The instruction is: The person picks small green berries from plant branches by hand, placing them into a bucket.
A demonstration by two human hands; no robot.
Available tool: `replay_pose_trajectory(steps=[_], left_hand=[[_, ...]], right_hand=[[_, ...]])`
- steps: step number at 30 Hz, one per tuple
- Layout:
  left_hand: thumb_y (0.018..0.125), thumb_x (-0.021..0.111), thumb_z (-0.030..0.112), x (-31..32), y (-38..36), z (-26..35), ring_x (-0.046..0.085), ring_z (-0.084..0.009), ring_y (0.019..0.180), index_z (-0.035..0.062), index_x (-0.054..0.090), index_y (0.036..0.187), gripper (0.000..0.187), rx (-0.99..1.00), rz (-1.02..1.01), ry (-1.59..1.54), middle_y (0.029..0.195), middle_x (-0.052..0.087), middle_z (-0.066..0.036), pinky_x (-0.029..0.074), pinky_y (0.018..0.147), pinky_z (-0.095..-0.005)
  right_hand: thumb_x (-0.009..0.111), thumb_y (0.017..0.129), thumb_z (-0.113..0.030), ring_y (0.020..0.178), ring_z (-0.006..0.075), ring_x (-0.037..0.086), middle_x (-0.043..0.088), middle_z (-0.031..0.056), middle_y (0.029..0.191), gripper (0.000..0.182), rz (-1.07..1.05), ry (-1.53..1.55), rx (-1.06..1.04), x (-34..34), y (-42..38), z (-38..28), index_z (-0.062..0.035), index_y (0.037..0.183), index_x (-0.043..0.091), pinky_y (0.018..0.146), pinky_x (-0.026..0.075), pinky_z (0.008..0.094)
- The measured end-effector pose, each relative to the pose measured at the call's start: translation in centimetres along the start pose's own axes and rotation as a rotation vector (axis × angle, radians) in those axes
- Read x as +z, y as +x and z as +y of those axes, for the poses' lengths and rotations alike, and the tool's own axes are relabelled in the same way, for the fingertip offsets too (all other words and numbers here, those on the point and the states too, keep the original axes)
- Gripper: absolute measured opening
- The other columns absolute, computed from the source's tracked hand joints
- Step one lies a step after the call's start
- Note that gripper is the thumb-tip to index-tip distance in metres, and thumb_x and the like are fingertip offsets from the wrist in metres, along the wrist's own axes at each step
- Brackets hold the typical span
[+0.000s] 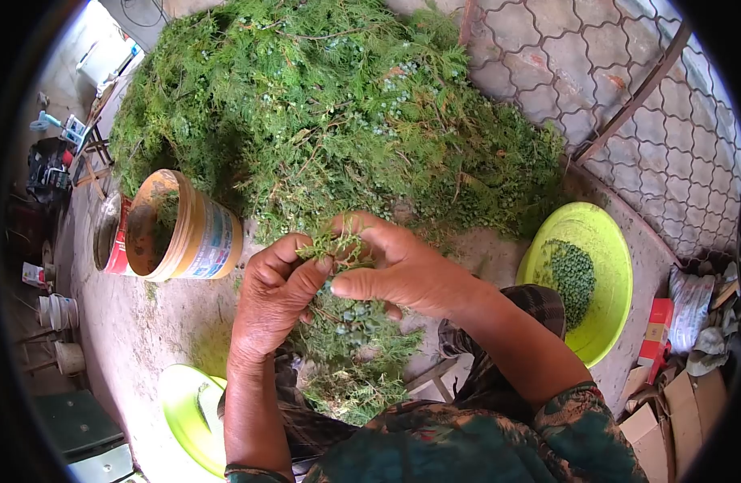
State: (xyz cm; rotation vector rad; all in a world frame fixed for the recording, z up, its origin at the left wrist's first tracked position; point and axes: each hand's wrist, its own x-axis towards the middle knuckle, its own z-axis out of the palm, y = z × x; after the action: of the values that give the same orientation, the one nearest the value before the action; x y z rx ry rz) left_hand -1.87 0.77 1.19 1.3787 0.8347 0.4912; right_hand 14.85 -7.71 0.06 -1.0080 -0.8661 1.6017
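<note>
With left hand [275, 290], pinches a green sprig [341, 246] at frame centre; with right hand [415, 270], holds thumb and forefinger apart around it. Could snap the sprig by tugging hard, or drop it onto the foliage [358, 390] at lower centre by slackening the pinch.

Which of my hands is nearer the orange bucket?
Left. The left hand is right of the orange bucket, apart from it; the right hand is farther right, past the left.
</note>
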Motion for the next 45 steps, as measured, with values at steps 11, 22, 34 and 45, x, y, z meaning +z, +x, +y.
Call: replay_pose_trajectory(steps=[11, 22, 34, 45], left_hand=[[0.084, 0.063, 0.018, -0.1, 0.3, -0.7, 0.047, 0.0006, 0.049, 0.0075, 0.062, 0.097, 0.017, -0.167, -0.001, -0.235, 0.074, 0.063, 0.003, 0.032, 0.037, -0.0141], [0.080, 0.064, 0.006, -1.7, 0.7, -1.9, 0.058, -0.0064, 0.065, 0.0003, 0.057, 0.106, 0.028, -0.258, -0.033, -0.399, 0.087, 0.065, -0.006, 0.044, 0.050, -0.0152], [0.082, 0.067, 0.018, -2.0, 0.6, -2.2, 0.055, -0.0060, 0.060, 0.0091, 0.059, 0.103, 0.025, -0.030, 0.234, -0.438, 0.087, 0.063, 0.000, 0.037, 0.036, -0.0174], [0.083, 0.065, 0.014, -0.3, 0.1, -1.4, 0.052, -0.0017, 0.053, 0.0087, 0.062, 0.095, 0.013, -0.041, 0.130, -0.419, 0.079, 0.063, 0.002, 0.030, 0.034, -0.0143]], right_hand=[[0.063, 0.085, -0.016, 0.045, 0.0044, 0.045, 0.052, 0.0012, 0.069, 0.025, 0.093, -0.033, -0.218, -0.1, 1.4, 2.9, -0.0007, 0.099, 0.049, 0.038, 0.037, 0.0206], [0.062, 0.082, -0.010, 0.045, 0.0068, 0.049, 0.055, 0.0010, 0.066, 0.011, 0.158, 0.340, -0.150, -0.6, 0.2, 0.9, -0.0054, 0.089, 0.055, 0.038, 0.039, 0.0214], [0.054, 0.084, -0.022, 0.051, 0.0071, 0.044, 0.052, 0.0033, 0.078, 0.015, 0.110, 0.663, -0.087, -2.9, -0.3, 1.5, -0.0076, 0.087, 0.053, 0.036, 0.032, 0.0212], [0.057, 0.089, -0.029, 0.041, 0.0012, 0.032, 0.041, -0.0055, 0.053, 0.023, 0.052, 0.233, 0.017, 0.7, 0.7, 1.9, -0.0052, 0.090, 0.056, 0.033, 0.024, 0.0191]])
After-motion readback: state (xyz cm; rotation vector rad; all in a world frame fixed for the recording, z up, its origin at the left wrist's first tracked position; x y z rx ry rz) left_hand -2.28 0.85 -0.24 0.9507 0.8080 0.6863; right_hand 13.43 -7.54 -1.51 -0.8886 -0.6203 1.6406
